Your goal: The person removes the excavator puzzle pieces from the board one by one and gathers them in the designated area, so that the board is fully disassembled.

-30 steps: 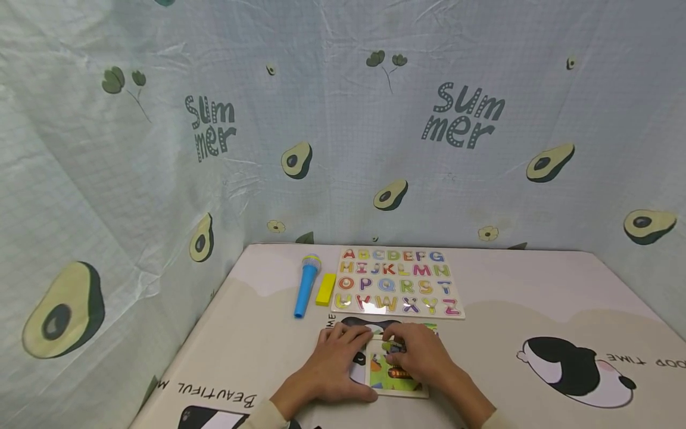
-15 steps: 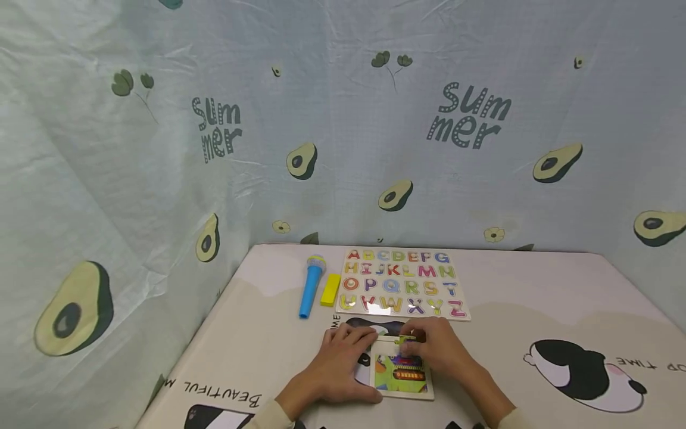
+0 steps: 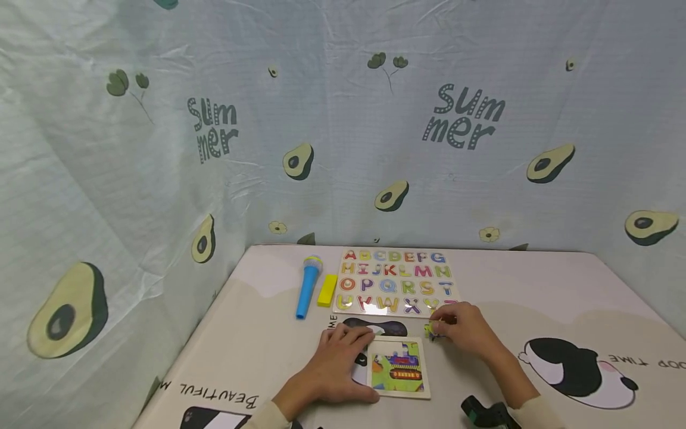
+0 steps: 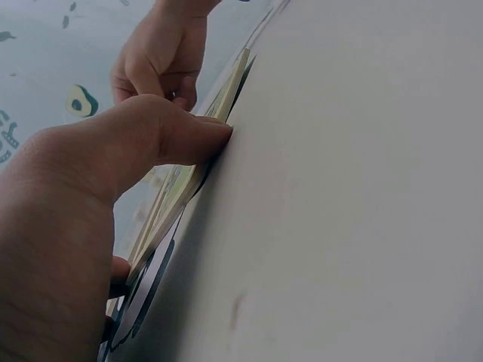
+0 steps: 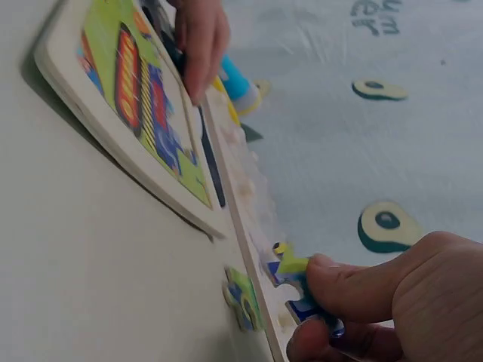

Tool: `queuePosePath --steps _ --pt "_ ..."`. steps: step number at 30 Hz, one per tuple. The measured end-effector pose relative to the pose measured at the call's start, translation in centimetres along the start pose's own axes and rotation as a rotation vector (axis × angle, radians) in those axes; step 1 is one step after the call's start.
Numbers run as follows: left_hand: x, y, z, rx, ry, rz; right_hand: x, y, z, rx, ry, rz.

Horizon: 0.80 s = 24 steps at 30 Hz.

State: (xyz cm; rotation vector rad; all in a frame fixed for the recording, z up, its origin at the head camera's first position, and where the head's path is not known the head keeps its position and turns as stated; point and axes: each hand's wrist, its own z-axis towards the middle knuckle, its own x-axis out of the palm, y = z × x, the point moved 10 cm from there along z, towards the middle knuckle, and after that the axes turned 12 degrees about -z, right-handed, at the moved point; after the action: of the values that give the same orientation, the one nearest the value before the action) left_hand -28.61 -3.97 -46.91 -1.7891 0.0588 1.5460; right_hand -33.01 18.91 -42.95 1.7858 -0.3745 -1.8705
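Observation:
A small wooden jigsaw tray (image 3: 402,394) lies on the table in the head view, its picture showing an orange-tracked vehicle on green. My left hand (image 3: 343,369) holds it by the left side, thumb (image 4: 196,139) at the near edge and fingers at the far corner. To the right of the tray, my right hand (image 3: 467,329) pinches a green and blue jigsaw piece (image 5: 294,265) between thumb and fingers, as the right wrist view shows. A second jigsaw piece (image 5: 243,298) lies on the table just below that hand. At the tray's far side, part of the recess is bare.
Behind the tray lies an alphabet board (image 3: 396,280) with coloured letters. Left of it are a yellow block (image 3: 327,290) and a blue toy microphone (image 3: 307,288). A dark device (image 3: 489,414) shows by my right wrist. A printed curtain (image 3: 343,119) hangs around the table.
My right hand has lifted a jigsaw piece out of the tray's far side and moved right with it, beyond the tray. The left hand has stayed on the tray's left side.

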Motion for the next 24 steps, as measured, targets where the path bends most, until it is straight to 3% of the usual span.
queuePosePath --steps 15,24 --pt "0.0 0.1 -0.1 -0.010 0.010 -0.013 -0.8 -4.6 -0.2 0.118 0.074 0.110" --pt "0.0 0.2 -0.1 -0.006 0.008 -0.009 -0.2 -5.7 -0.1 0.158 0.048 0.050"
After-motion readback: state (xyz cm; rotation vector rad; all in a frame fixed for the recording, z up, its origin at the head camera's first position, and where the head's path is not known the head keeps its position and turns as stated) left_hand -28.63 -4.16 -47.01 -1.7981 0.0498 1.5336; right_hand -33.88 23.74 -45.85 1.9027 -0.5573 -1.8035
